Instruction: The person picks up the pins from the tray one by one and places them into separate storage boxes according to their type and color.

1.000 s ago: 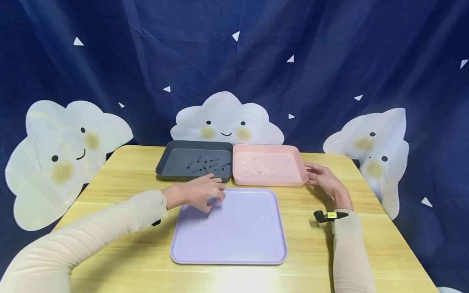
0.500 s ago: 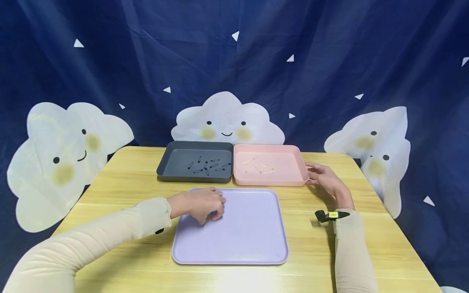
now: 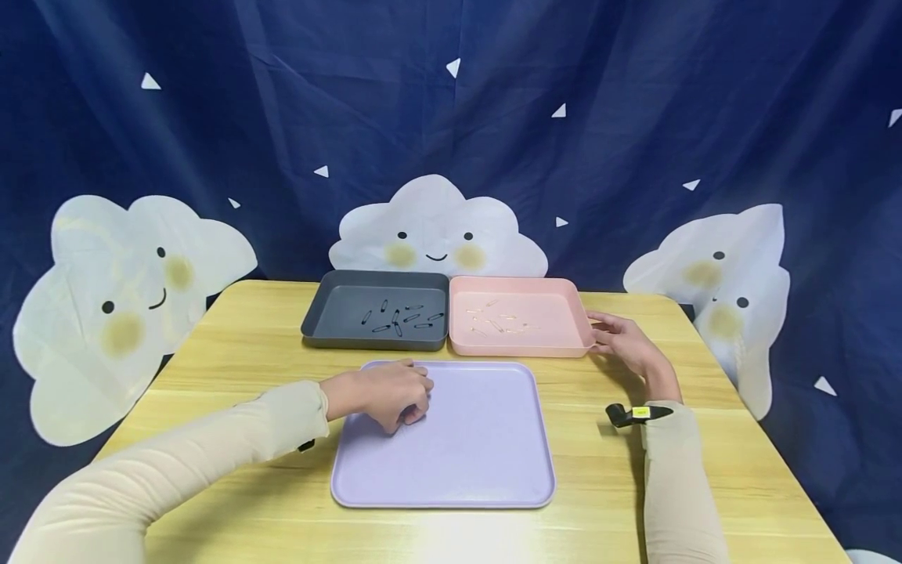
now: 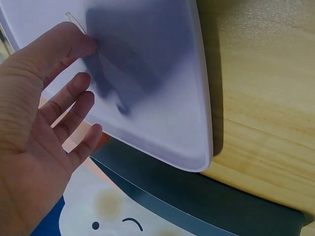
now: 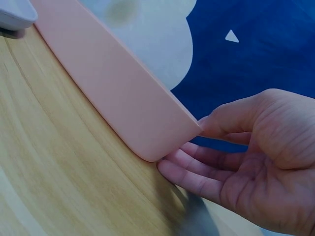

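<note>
Over the upper left part of a lilac tray [image 3: 451,454], my left hand [image 3: 393,395] bends down with its fingertips close to the surface. In the left wrist view, a thin pale safety pin [image 4: 75,22] sticks out from under the thumb and forefinger tips that pinch it. The other fingers hang loosely bent. My right hand [image 3: 627,345] touches the right end of a pink tray [image 3: 517,345], which holds several gold safety pins [image 3: 496,323]. In the right wrist view, its thumb is at the tray's corner and its fingertips lie along the lower side.
Against the pink tray's left side stands a dark grey tray [image 3: 352,342] holding several black safety pins [image 3: 398,323]. All the trays rest on a wooden table [image 3: 232,337]. A dark blue curtain [image 3: 451,117] with cloud prints hangs behind the table's far edge.
My left hand has come down from near the grey tray's front edge onto the lilac tray, covering the pin that lay there; it holds still over the last half second. My right hand stays put.
</note>
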`<action>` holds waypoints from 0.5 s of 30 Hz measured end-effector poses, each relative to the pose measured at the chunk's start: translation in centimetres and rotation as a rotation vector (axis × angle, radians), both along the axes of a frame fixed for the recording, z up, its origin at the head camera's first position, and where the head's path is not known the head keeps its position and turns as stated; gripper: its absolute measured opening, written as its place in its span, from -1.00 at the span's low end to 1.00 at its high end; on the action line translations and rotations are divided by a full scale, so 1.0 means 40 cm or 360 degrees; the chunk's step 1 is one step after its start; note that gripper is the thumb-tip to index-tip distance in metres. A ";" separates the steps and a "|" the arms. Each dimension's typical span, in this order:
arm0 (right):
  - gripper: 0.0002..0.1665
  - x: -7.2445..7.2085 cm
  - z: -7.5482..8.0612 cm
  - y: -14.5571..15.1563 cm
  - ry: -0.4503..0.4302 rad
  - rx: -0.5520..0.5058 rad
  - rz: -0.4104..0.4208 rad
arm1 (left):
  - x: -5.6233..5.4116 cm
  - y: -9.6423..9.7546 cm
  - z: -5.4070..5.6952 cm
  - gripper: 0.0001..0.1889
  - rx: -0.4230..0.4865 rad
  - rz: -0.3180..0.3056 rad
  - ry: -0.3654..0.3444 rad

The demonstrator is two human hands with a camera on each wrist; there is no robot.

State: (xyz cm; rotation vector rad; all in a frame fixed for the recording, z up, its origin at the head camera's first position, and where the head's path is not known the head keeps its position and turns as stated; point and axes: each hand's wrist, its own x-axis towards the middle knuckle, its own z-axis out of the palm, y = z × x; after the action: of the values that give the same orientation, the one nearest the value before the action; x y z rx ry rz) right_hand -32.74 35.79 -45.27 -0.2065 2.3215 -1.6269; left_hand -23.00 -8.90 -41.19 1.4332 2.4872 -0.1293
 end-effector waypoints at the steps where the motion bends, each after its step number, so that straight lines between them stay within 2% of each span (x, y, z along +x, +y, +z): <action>1: -0.34 0.000 0.000 0.000 0.0000 0.0001 0.0000 | -0.001 0.000 0.000 -0.73 0.0007 0.0003 0.0000; 15: -0.33 0.001 -0.001 0.001 -0.0001 -0.0013 -0.0013 | -0.015 0.005 -0.009 -0.77 0.0122 -0.0015 0.0079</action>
State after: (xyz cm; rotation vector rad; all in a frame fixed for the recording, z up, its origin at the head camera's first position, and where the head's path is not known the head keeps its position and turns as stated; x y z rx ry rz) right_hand -32.71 35.85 -45.31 -0.1987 2.3183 -1.6407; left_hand -23.59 -8.71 -41.56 1.4890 2.5515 -0.0732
